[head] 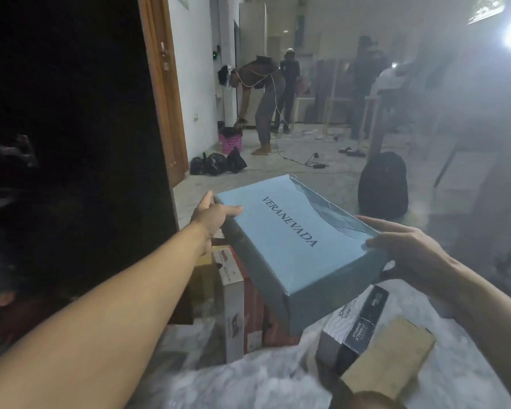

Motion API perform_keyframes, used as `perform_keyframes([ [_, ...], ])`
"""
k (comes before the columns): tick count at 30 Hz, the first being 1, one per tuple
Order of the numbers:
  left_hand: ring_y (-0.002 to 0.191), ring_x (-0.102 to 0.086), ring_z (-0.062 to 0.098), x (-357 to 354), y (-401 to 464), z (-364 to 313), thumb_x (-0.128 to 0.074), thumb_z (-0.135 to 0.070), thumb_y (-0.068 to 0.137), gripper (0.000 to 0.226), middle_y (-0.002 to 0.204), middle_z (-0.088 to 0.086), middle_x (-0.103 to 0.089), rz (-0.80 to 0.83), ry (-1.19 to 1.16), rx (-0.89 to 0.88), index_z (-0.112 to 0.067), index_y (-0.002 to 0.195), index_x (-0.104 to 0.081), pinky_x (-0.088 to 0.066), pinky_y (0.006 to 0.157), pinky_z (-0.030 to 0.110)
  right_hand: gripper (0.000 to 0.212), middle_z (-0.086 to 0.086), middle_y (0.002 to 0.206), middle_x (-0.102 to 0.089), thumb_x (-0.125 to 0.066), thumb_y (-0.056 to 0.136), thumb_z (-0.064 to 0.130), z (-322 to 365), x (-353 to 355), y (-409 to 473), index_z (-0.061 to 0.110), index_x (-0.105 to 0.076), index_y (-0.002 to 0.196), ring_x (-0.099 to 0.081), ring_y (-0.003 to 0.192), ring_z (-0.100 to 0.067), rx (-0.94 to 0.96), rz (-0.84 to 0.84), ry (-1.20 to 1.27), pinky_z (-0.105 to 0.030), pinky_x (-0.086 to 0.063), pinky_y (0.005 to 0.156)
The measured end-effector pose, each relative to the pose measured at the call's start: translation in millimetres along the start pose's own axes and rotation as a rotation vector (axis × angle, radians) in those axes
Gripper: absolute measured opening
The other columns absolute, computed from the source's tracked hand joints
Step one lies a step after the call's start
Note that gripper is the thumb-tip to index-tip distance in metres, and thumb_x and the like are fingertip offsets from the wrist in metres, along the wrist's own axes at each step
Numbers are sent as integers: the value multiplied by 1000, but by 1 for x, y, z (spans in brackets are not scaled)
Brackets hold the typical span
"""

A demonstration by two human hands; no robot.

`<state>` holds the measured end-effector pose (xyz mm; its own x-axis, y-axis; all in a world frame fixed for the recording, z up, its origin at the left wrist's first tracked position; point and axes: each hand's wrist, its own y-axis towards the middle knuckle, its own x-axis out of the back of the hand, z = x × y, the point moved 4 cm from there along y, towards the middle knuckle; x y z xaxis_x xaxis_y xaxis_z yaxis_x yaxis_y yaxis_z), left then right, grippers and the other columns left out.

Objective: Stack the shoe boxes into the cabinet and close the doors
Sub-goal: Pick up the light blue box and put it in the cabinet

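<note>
The cabinet (pixel 71 143) is the biggest thing here, a dark opening off to the left of my left hand (pixel 211 215), its inside too black for me to read any shelf. Its wooden door (pixel 167 93) stands open just beyond that hand.

Between my 2 hands I carry the blue shoe box (pixel 292 240), lid on, tilted a little, with its long axis running from my right hand (pixel 410 246) at the near end away to my left hand at the far end. My left hand grips the far left corner, thumb laid on the lid and fingers round the edge. My right hand holds the near right corner, fingers curled over the lid's rim.

The cabinet lies leftward, so my left hand is the nearer one. I judge the box must swing left with its far end leading in.

Below my hands, more boxes wait on the floor: a red and white box (pixel 233 305) under my left wrist, a black box (pixel 357 323) under my right, and a small tan box (pixel 396 352) beside that.
</note>
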<state>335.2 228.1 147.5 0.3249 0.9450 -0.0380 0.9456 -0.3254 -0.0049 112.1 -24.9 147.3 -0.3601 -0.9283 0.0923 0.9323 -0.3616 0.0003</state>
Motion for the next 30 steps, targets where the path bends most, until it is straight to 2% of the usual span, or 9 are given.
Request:
perform_keyframes([
  [3,125,-49,32,29,-10,-1,-83,-26,67,94,143,7,-47,-29,15,47,-28,147,-34,-40,105,54,43,-9,81,-72,-55,84,1,5,-15,2,27,-71,116,-64,63,-24,-18,46,-6,-45,-49,66],
  [8,112,-54,30,74,-31,-1,-83,-23,65,67,123,6,-56,-196,14,87,-24,125,-53,-55,84,59,32,-10,101,-71,-69,83,31,16,-39,-2,19,-69,113,-69,82,-29,64,-71,-39,-49,-57,68],
  [14,110,-55,28,134,-59,-4,-88,-23,62,75,123,8,-55,-343,-10,77,-20,127,-52,-58,74,57,6,-18,90,-66,-64,91,35,40,-101,-4,30,-63,94,-57,72,-26,283,-263,-98,-63,-56,66],
  [16,109,-57,28,155,-69,-12,-90,-27,54,83,125,7,-56,-379,-19,50,-16,127,-53,-59,71,55,6,-9,83,-67,-66,89,37,44,-122,3,36,-65,84,-57,71,-23,349,-328,-90,-62,-56,68],
  [19,111,-57,29,187,-80,-31,-89,-19,61,80,127,10,-56,-442,-58,-1,-14,132,-51,-59,76,54,9,-3,96,-72,-63,91,39,56,-153,11,38,-71,94,-63,87,-19,429,-428,-102,-39,-55,80],
  [23,116,-51,30,195,-87,-70,-79,-3,76,67,128,18,-53,-351,-164,-74,-5,136,-48,-59,78,51,27,-1,96,-70,-57,95,35,72,-178,9,19,-74,110,-56,90,-13,469,-493,-203,-17,-34,74],
  [25,118,-46,26,186,-84,-64,-80,-13,77,69,132,10,-50,-355,-70,-23,-7,137,-47,-56,83,52,26,-4,97,-72,-60,93,30,71,-195,5,19,-74,112,-59,88,-16,481,-461,-292,-19,-39,77],
  [27,122,-46,29,178,-86,-36,-82,-33,69,78,136,6,-49,-512,128,124,-10,134,-47,-47,97,53,30,-12,101,-74,-59,90,28,69,-208,6,16,-73,113,-65,92,-27,486,-448,-310,-35,-50,89],
  [30,122,-49,39,156,-83,14,-75,-33,78,66,133,16,-53,-567,-68,264,-7,131,-47,-36,100,58,34,-18,94,-73,-53,85,29,77,-213,16,15,-75,107,-66,90,-33,475,-472,-324,-41,-52,88],
])
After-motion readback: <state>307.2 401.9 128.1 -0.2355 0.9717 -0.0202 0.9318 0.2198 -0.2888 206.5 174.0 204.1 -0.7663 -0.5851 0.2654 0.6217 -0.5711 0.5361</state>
